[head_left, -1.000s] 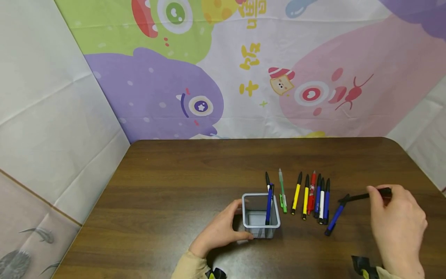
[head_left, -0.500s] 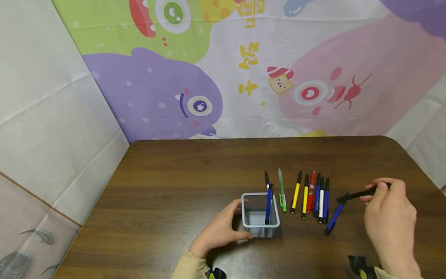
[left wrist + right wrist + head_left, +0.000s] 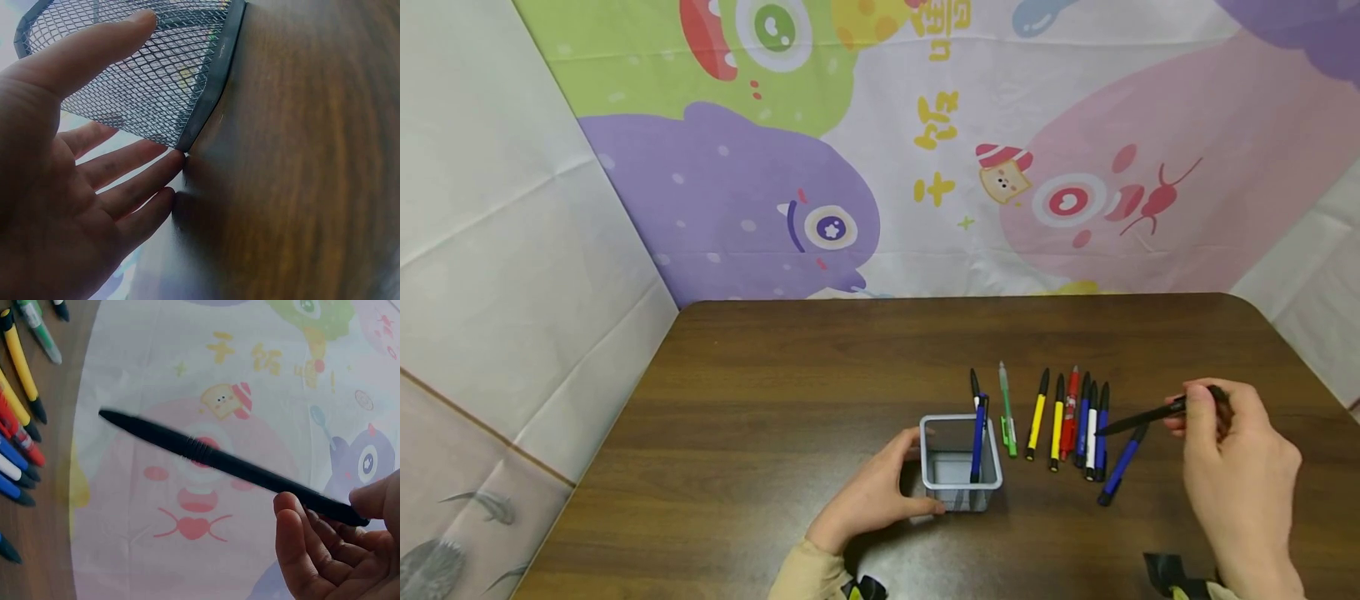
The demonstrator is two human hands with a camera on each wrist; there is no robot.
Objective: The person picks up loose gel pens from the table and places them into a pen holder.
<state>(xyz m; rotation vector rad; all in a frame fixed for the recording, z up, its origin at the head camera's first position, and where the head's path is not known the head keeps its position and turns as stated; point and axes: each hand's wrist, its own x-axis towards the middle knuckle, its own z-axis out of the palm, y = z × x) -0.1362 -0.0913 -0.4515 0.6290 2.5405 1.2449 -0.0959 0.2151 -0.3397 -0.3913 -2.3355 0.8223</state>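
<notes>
My left hand (image 3: 872, 500) holds the mesh pen holder (image 3: 962, 487), thumb on its near side and fingers round the far-left side. In the left wrist view the fingertips reach the bottom corner of its dark mesh wall (image 3: 144, 94). A blue pen (image 3: 977, 450) stands in the holder, and another pen with a black tip (image 3: 974, 382) rises behind it. My right hand (image 3: 1240, 467) pinches one end of a black pen (image 3: 200, 450) between thumb and fingers. That pen points left, its tip overlapping the row of pens in the head view.
Right of the holder lie a green pen (image 3: 1007, 412), two yellow pens (image 3: 1038, 417), a red pen (image 3: 1070, 417), and blue pens (image 3: 1083, 421) around a white one (image 3: 1092, 433). A blue pen (image 3: 1122, 467) lies slanted beside them. A printed cloth (image 3: 925, 250) hangs behind the wooden table (image 3: 775, 375).
The black pen, first touching the slanted blue pen's top in view, has lifted and swung left with my right hand, which shifted slightly left. The left hand and pen holder stay put.
</notes>
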